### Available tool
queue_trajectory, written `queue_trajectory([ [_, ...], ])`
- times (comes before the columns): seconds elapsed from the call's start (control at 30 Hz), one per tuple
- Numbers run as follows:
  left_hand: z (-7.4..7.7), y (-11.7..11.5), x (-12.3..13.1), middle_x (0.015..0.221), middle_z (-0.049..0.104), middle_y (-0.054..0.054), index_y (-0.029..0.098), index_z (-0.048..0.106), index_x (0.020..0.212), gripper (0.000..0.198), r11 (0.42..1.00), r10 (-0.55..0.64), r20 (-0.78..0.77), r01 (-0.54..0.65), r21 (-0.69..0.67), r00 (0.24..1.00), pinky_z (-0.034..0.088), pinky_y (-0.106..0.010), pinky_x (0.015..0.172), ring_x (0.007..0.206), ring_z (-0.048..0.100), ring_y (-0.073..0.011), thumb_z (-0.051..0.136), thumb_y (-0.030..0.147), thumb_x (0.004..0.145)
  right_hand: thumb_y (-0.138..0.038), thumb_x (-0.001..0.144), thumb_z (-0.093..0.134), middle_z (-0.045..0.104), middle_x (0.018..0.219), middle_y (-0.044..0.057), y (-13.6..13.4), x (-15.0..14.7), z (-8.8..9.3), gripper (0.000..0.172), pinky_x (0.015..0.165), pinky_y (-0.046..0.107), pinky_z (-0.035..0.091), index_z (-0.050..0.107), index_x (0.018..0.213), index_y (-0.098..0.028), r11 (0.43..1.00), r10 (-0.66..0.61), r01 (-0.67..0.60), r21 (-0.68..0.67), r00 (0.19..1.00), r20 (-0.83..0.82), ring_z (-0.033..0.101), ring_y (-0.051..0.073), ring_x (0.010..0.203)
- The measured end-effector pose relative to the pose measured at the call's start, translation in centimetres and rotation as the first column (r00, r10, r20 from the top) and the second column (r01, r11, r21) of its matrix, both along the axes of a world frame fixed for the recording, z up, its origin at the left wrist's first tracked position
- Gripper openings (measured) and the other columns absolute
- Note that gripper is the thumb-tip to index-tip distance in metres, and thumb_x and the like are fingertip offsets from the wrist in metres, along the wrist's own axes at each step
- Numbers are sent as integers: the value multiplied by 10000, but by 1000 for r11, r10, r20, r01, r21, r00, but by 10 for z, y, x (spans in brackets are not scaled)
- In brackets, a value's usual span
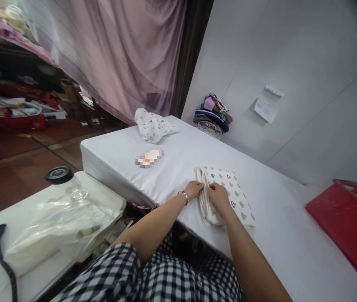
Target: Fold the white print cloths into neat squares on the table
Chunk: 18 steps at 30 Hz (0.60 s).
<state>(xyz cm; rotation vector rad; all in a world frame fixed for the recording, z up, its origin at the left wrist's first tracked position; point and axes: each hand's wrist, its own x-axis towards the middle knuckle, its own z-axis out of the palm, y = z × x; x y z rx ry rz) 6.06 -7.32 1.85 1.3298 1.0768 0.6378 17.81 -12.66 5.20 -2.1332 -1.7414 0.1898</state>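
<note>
On the white-covered table lies a folded cloth [233,191], white with grey, red and blue mouse-head and mushroom-like prints. Its layered folded edge faces left. My left hand [195,190], with a bracelet at the wrist, pinches that edge from the left side. Across from it, my right hand [218,197] pinches the upper layer close to the same edge. The two hands are a short gap apart. A crumpled white cloth with small dark prints [153,126] lies at the table's far left end, away from both hands.
A blurred-out flat object [149,158] lies on the white table [279,243]. Folded clothes [212,115] are stacked by the wall. A red bag [348,226] sits at right. Left, a smaller white table [103,188] holds clear plastic [62,226] and a black round object [59,175].
</note>
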Motion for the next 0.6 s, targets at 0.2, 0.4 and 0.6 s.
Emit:
queue_trajectory([
  [0.2, 1, 0, -1, 330, 351, 50, 168, 406, 440, 386, 1000, -9, -7, 9, -23, 1000, 287, -213, 429, 343, 327, -71, 433, 278, 809, -197, 740, 451, 659, 751, 40, -2, -6, -3, 178, 622, 238, 347, 627, 765, -184, 1000, 18, -18, 5, 1000, -26, 568, 158, 707],
  [0.4, -1, 2, 0, 343, 359, 54, 166, 417, 459, 378, 999, -16, -5, 15, -35, 1000, 281, -211, 419, 340, 330, -70, 433, 286, 817, -209, 747, 476, 641, 773, 42, -2, -10, 0, 141, 626, 232, 324, 608, 786, -175, 999, 15, -16, -50, 999, -32, 545, 146, 716],
  [0.6, -3, 2, 1, 381, 396, 55, 164, 449, 496, 334, 999, -13, 0, 13, -40, 1000, 293, -214, 427, 356, 351, -70, 465, 304, 799, -300, 724, 528, 604, 709, 27, -1, -9, 0, 139, 594, 238, 312, 584, 759, -178, 998, 16, -19, -67, 998, -53, 507, 142, 650],
])
